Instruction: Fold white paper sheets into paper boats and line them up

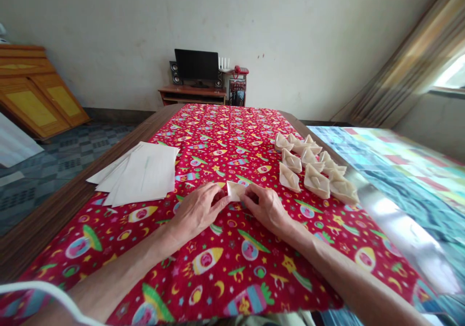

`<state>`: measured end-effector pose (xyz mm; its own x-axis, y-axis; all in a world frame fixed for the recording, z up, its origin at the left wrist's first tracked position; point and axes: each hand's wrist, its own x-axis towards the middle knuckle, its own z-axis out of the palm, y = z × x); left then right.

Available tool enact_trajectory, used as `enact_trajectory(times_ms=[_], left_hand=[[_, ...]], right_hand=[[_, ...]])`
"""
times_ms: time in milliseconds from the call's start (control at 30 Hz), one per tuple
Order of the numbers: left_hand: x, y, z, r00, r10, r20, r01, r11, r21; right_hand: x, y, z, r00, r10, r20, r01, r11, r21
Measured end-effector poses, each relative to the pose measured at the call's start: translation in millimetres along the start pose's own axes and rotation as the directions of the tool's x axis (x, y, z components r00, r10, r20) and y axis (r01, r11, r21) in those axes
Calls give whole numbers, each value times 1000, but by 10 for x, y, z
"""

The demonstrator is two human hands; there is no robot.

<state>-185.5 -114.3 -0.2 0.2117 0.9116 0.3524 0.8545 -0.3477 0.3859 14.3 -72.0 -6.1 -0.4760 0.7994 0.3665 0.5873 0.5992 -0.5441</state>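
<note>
Between my two hands is a small folded piece of cream paper point(235, 190), just above or on the red patterned cloth. My left hand point(203, 202) pinches its left edge between thumb and fingers. At the right edge, my right hand point(265, 204) grips it the same way. To the right sit several folded paper boats point(317, 180) in loose rows. A fanned stack of flat paper sheets point(148, 173) lies to the left.
The red cloth point(218, 137) with rockets and stars covers a long brown table point(119, 156). A bed point(392, 171) adjoins on the right. Against the far wall, a monitor point(196, 65) stands on a desk point(192, 91). A wooden cabinet point(39, 93) is at far left. A white cable point(54, 289) crosses the lower left.
</note>
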Motion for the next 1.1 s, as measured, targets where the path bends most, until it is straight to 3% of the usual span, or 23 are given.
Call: enact_trajectory(times_ms=[200, 367, 467, 567, 733, 867, 1100], left_hand=[[56, 12, 91, 990, 63, -129, -64, 998, -4], [74, -37, -96, 976, 134, -170, -105, 980, 171], [64, 35, -250, 970, 231, -77, -195, 927, 321], [66, 157, -282, 961, 276, 32, -265, 876, 404], [90, 194, -117, 960, 278, 34, -273, 901, 338], [84, 70, -36, 971, 239, 28, -238, 938, 251], [59, -21, 2, 955, 288, 63, -294, 948, 122]], right_hand=[[5, -91, 56, 999, 23, 22, -24, 1000, 3], [-17, -128, -28, 990, -37, 135, 18, 991, 134], [-19, -156, -73, 998, -52, -34, 57, 985, 162], [-2, -176, -88, 971, -161, -179, 173, 984, 52], [20, -108, -23, 969, -242, -59, 233, 964, -129], [-2, -16, 14, 972, -230, -42, 222, 966, -132], [-38, 7, -76, 973, -197, 124, 213, 968, -131]])
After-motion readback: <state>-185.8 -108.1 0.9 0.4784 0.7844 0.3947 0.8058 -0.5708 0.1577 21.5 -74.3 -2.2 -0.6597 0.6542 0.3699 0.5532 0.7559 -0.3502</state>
